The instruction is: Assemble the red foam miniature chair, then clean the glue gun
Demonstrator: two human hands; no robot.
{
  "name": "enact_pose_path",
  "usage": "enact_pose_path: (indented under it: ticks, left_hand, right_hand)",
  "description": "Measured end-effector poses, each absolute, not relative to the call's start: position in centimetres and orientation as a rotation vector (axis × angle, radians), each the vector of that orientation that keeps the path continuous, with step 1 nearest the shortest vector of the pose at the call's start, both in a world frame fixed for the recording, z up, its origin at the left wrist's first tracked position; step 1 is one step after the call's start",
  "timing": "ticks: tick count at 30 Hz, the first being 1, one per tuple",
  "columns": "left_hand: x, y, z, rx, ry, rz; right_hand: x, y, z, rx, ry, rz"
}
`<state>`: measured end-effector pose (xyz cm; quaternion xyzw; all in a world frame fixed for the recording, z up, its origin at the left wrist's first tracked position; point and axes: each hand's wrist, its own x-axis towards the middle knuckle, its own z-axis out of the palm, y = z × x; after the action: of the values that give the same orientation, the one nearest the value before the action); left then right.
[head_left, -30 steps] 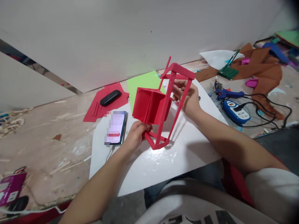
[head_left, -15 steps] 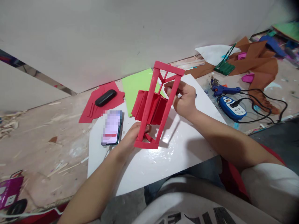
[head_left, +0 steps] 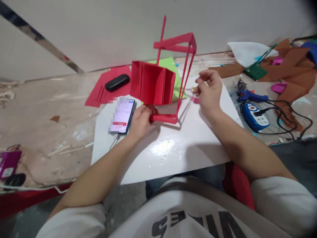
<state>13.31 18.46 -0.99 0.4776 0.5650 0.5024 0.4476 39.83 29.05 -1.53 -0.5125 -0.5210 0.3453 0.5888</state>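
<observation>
A red model has a folded, fan-like block of panels, a thin rod up through its top, and an open frame of narrow red strips on its right. My left hand grips its lower left end, fingertips partly hidden behind the red pieces, and holds it tilted above the white board. My right hand is off the model, to the right of the frame, fingers loosely bent and apart with nothing visible in them. Below its fingertips a small pink piece lies on the board.
Left of the model are a phone with its cable and a black case on red sheets. Green paper lies behind. To the right sit a blue glue gun, a blue-and-white power socket with looping cables, and brown scraps.
My left hand has turned the red model, so the folded panels now face me and the frame sits to the right. My right hand has let go of the rod and moved right.
</observation>
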Motion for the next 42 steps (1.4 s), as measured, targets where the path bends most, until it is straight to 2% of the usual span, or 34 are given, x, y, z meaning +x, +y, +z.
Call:
enact_pose_path:
  ticks: [3,6,12,15,19,25,30,34,37,42]
  left_hand:
    - [12.3,19.6,-2.1,1.502,1.51,1.482]
    - [11.5,20.5,-2.4,1.793,1.604,1.61]
    - [10.9,20.3,-1.7,2.143,1.878,1.319]
    - [10.2,20.3,-1.1,2.215,1.951,1.238]
    - [9.1,20.9,-0.4,2.144,2.004,1.163]
    - [9.2,21.0,-0.3,2.098,1.991,1.132]
    - [9.7,20.5,-0.2,2.163,1.94,1.153]
    - [10.3,19.9,0.2,2.196,1.926,1.123]
    - [10.7,19.6,0.3,2.166,1.9,1.147]
    - [11.3,19.3,0.3,2.175,1.925,1.108]
  right_hand:
    - [41.0,30.4,-1.3,-1.289,-0.942,0.997]
    - [40.4,29.9,-0.8,-1.309,-0.896,1.036]
    - [35.8,23.7,-0.8,-1.082,-1.454,0.807]
    - [34.8,21.6,-0.7,-1.114,-1.754,0.7]
    - [36.0,22.1,1.6,-1.372,-2.111,0.498]
    - [41.2,25.4,4.8,-2.006,-2.472,0.198]
    - [43.6,26.5,3.6,-1.86,-2.518,0.185]
    - [42.1,25.5,4.2,-1.925,-2.699,0.138]
    - [40.6,24.4,4.6,-1.811,-2.81,0.051]
    - [38.9,23.0,4.3,-1.518,-2.932,0.418]
